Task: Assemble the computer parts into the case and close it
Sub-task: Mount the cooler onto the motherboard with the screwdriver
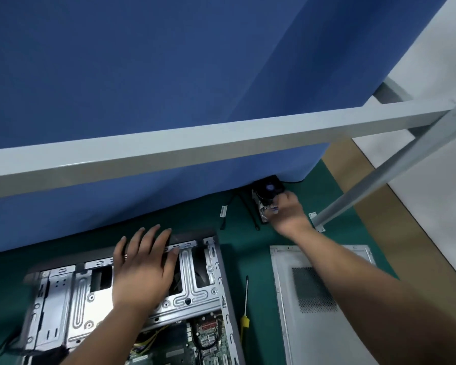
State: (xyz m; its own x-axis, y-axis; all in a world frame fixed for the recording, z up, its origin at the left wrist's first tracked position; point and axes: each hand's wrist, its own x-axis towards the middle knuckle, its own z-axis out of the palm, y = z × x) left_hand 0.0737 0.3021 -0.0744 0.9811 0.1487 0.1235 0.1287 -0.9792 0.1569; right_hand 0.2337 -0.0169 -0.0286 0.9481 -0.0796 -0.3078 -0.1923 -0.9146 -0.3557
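Computer case [132,293] lying open-side up at the near left of the green worktop [250,259], motherboard [195,341] exposed in its near half, drive-bay metalwork toward the far edge. Left hand [142,264] laid flat on that metalwork, fingers straight and spread, probably to steady the case while the other arm reaches away. Right hand [287,209] stretched to the far edge by the blue partition [142,101], fingers curled around a cooler with fan [267,196], likely the next part to go in. Loose black cables [248,209] just beside the cooler. Side panel [313,299] flat at the near right, set apart for closing last. Screwdriver [245,304] with yellow handle between case and panel, within easy reach for fixing. Assembly judged still under way: cooler not seated, panel off.
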